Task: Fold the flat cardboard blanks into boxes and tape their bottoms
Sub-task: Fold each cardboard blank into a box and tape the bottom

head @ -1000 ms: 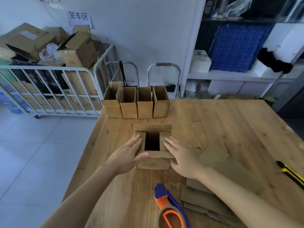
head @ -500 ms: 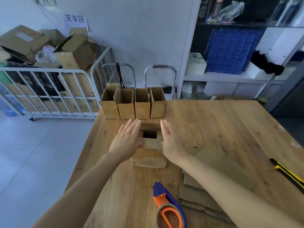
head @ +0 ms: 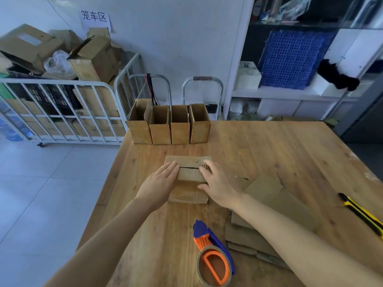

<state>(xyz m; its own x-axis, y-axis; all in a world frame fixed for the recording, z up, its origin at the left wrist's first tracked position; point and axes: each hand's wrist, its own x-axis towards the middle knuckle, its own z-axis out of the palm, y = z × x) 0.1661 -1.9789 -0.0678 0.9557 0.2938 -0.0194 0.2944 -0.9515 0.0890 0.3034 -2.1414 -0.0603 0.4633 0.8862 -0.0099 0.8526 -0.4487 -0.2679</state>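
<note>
**Flaps down, both hands flat on the box**

From the head camera, the box (head: 187,180) sits in the middle of the desk (head: 269,152), just in front of you. Its flapped end points straight up. That top face is longer left to right, and the seam (head: 189,168) where the two long flaps meet runs the same way, as a thin dark slit.

Your left hand (head: 159,183) lies palm down on the left end of the top, its fingers (head: 173,168) straight and together across the seam. Your right hand (head: 215,183) covers the right end, its fingers (head: 207,165) stretched out and pressing. Neither hand grips anything.

Half a second ago a square dark opening still showed between the flaps, and your hands stood at the box's sides. Now the far flap is down, the hole is shut to a slit, and both palms are on top.

The tape dispenser (head: 213,259) lies near you. The flat blanks (head: 269,204) are stacked just right of the box. Four finished boxes (head: 169,125) stand in a row at the far edge, and a utility knife (head: 362,214) lies far right.
</note>
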